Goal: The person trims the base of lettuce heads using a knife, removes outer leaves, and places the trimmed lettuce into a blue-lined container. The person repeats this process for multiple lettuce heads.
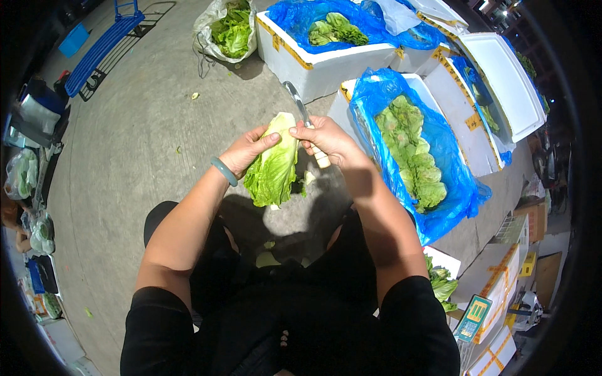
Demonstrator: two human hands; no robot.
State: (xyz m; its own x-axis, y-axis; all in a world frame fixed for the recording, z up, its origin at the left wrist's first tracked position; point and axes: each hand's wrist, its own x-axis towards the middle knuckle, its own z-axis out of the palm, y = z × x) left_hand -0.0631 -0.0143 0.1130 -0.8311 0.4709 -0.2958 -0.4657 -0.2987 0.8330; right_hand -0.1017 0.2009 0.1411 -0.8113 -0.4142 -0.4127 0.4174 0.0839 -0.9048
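Observation:
A head of leafy lettuce (275,164) is held over the concrete floor, its pale stem end pointing away from me. My left hand (249,146) grips it from the left side, thumb on the pale ribs. In my right hand (324,138) is a curved knife (300,104) with a light, segmented handle; its blade points up and away. The thumb of that hand also touches the lettuce near its stem end. Leaf scraps (308,177) lie on the floor beneath.
Right of me stands a foam box (414,82) lined with a blue plastic bag (371,101), holding lettuce heads (411,152). Another foam box (301,77) and a sack (202,37) of leaves stand ahead. A blue hand trolley (106,51) is far left; a digital scale (474,318) is lower right.

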